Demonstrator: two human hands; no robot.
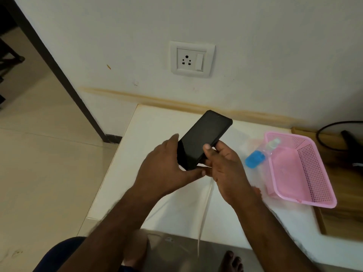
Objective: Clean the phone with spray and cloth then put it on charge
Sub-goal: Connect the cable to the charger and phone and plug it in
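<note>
Both hands grip the black phone (204, 139), held above the white table (157, 134): left hand (163, 165) round its lower end, right hand (225, 167) pinching its edge. Just beyond the right hand lie a blue spray bottle (255, 158) and pink basket (306, 169); a white cable (204, 213) hangs below the hands.

The phone (204, 138) has a glossy dark screen. The pink basket (306, 169) at the table's right edge is perforated plastic. The table (157, 130) top looks smooth, matt white; the spray bottle (257, 156) clear plastic.
</note>
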